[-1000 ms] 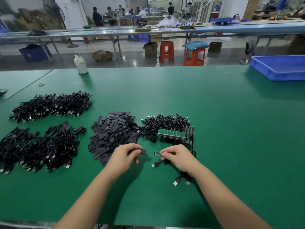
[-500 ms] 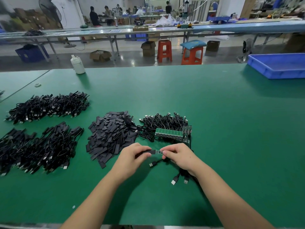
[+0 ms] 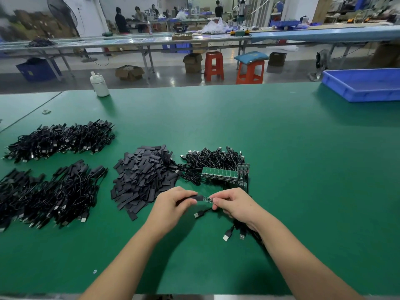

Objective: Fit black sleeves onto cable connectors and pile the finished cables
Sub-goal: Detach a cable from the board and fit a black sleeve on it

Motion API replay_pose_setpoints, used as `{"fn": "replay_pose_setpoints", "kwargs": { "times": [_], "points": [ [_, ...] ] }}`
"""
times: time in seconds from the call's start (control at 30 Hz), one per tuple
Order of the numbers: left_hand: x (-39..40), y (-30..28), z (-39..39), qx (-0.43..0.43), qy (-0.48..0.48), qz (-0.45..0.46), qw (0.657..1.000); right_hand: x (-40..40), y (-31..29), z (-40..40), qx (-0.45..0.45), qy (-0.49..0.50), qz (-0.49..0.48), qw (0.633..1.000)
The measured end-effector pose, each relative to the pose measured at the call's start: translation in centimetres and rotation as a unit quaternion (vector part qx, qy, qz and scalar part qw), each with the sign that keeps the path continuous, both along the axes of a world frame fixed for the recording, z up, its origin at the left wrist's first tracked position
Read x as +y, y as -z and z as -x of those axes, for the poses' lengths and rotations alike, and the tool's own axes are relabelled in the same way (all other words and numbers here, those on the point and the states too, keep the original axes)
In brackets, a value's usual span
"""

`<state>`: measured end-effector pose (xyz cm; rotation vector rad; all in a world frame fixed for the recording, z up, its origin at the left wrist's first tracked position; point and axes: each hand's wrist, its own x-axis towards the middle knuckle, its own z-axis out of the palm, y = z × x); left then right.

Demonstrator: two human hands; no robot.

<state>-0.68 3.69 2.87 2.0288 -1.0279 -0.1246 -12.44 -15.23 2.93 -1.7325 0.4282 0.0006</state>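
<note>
Green matting covers the counter point(image 3: 281, 169), and beyond its far edge a workshop floor runs off to long benches, two orange stools point(image 3: 213, 65) and a few seated people. At about two o'clock on the counter sits a blue tray point(image 3: 365, 85); at eleven o'clock stands a white bottle point(image 3: 99, 84).

Near the middle, at roughly six o'clock from the loose stock, the two hands meet just above the matting. The left hand point(image 3: 171, 207) has its fingers point(image 3: 186, 194) closed round a black sleeve point(image 3: 198, 197), pinched at its outer end. The right hand point(image 3: 232, 203) pinches a small green connector board point(image 3: 208, 199) by its right end, fingertips tight on it. Sleeve and board lie end to end, and the sleeve's mouth touches the board's left end; most of the board shows bare. A black cable point(image 3: 200, 213) hangs below the hands, with USB plugs point(image 3: 226, 237) lying on the matting at five o'clock under the right wrist.

Just beyond the hands, at twelve o'clock, lies a heap of flat black sleeves point(image 3: 140, 176). Beside it, at one o'clock, a tangle of unsleeved cables point(image 3: 213, 160) carries a strip of green boards point(image 3: 219, 172). Well off at nine and ten o'clock lie three dark piles of cables point(image 3: 60, 139).
</note>
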Motion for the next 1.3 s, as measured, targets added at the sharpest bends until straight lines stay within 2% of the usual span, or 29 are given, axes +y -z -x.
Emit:
{"fn": "replay_pose_setpoints", "kwargs": {
  "times": [0.23, 0.37, 0.6, 0.83, 1.0, 1.13, 1.3],
  "points": [
    [0.1, 0.2, 0.2, 0.017, 0.011, -0.005, 1.000, 0.1, 0.0, 0.0, 0.007, 0.004, 0.003, 1.000],
    [0.2, 0.2, -0.2, -0.037, 0.043, -0.051, 0.997, 0.0, 0.2, 0.2, 0.012, -0.006, 0.018, 1.000],
    [0.1, 0.1, -0.2, -0.110, 0.070, -0.076, 0.989, 0.3, 1.0, 0.0, 0.015, 0.009, 0.009, 1.000],
    [-0.3, 0.0, 0.3, -0.122, 0.080, -0.110, 0.983, 0.4, 1.5, -0.2, 0.031, 0.014, 0.003, 0.999],
    [-0.6, -0.2, 0.2, -0.126, 0.080, -0.107, 0.983, 0.4, 1.5, -0.2, 0.022, 0.027, -0.058, 0.998],
    [-1.1, -0.2, 0.6, -0.087, 0.079, -0.101, 0.988, 0.7, 1.5, -0.2, 0.013, 0.005, -0.040, 0.999],
    [-1.8, -0.1, 1.1, -0.111, 0.077, -0.141, 0.981, 1.0, 1.6, -0.3, 0.016, -0.002, -0.002, 1.000]
  ]
}}
